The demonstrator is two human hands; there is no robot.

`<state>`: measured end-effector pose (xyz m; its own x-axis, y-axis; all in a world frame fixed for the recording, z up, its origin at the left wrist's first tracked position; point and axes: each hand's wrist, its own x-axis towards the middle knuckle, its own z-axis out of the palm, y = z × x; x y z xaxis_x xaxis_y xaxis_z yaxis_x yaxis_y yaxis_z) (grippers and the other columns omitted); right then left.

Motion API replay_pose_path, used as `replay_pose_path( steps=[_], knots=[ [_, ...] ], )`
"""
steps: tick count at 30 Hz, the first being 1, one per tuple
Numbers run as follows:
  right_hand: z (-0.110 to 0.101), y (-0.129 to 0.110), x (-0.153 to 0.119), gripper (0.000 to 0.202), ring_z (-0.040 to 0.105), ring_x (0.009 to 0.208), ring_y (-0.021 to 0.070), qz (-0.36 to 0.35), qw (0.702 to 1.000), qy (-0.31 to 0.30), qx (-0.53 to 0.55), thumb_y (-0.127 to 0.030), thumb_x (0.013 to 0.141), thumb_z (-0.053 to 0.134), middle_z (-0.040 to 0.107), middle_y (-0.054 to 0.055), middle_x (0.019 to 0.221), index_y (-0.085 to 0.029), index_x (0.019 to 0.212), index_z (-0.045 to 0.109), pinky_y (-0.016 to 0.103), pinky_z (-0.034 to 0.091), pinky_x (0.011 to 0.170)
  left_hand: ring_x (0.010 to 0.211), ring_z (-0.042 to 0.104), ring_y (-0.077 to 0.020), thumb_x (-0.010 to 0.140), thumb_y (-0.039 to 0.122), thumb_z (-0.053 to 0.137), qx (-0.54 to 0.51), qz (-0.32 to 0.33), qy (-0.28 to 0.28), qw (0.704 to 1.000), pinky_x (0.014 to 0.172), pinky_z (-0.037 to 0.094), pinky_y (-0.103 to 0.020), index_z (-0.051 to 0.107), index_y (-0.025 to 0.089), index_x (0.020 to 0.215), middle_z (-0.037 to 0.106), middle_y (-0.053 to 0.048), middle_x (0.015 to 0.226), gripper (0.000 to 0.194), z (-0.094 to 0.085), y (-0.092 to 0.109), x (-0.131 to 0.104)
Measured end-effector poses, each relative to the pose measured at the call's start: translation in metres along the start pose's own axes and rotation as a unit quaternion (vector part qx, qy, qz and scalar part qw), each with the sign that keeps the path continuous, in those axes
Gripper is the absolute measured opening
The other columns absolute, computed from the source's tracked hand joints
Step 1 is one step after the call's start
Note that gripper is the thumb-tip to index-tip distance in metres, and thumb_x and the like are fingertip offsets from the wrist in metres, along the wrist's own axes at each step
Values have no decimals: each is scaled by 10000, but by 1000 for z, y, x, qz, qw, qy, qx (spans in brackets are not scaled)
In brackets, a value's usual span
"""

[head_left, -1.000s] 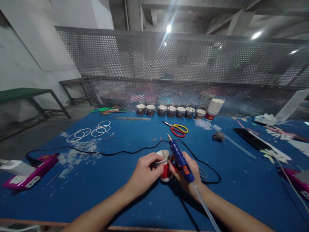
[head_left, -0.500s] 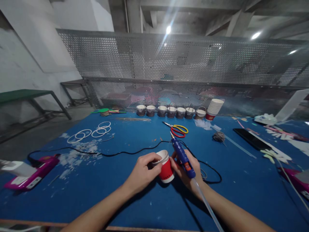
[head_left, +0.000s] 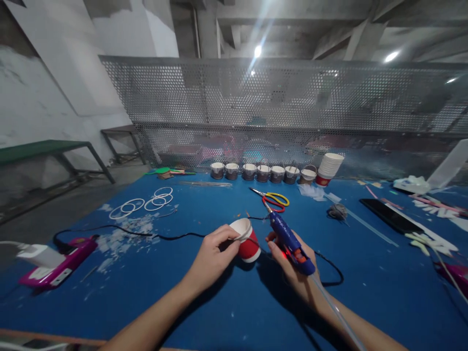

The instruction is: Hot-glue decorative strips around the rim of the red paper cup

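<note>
My left hand pinches the rim of a red and white paper cup, which is tilted with its mouth up and to the left. Something thin and pale runs along the rim at my fingers. Held in my right hand is a blue glue gun, its tip pointing up and left, with a clear glue stick coming out of its back end. A red glow shows near the trigger. The right hand is apart from the cup.
Scissors lie beyond the glue gun. Several dark-wrapped cups and a cup stack line the back. White rings and a pink power strip are left; grey yarn and a black phone are right.
My right hand has moved away from the cup to the right with the glue gun. The cup is tilted more, still in my left hand. The view has shifted slightly.
</note>
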<state>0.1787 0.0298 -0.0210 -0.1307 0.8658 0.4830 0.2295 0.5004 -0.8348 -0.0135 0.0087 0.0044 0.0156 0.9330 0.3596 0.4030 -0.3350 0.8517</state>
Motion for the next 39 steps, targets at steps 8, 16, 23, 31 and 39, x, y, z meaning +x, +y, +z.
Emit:
replay_pose_path(
  steps=[8,16,23,31,39],
  knots=[
    [6,-2,0,182,533,540,132,-3,999,-38,1,-363,810,611,593,-6,633,-186,768,594,233,461,528,593,479,-118,728,238,534,-12,-53,7,998,565,388,-220,604,167,633,574,4,648,138,4,3,-1],
    [0,-8,-3,319,439,439,120,54,998,-44,2,-461,822,569,499,-29,497,-205,632,572,234,376,423,601,495,-124,742,315,557,-17,-75,37,996,581,409,-221,603,167,670,577,13,632,171,2,1,1],
    [0,-11,-3,298,359,408,90,18,993,-116,8,-387,806,566,425,-62,463,-213,579,478,203,315,386,587,494,-117,745,281,552,-4,-63,61,996,580,412,-218,604,169,672,580,23,627,144,0,-6,4],
    [2,-11,-2,288,369,414,92,-29,991,-124,-35,-320,819,524,442,-44,475,-217,565,435,216,328,398,579,478,-115,744,258,542,33,-55,71,995,585,389,-222,564,174,647,536,33,611,130,1,-7,2],
    [1,-6,-2,283,397,437,104,-35,988,-135,-63,-316,823,528,443,-35,499,-219,579,422,223,312,414,607,500,-124,754,251,540,33,-47,64,996,601,396,-223,575,174,650,566,20,639,134,0,-8,2]
  ],
)
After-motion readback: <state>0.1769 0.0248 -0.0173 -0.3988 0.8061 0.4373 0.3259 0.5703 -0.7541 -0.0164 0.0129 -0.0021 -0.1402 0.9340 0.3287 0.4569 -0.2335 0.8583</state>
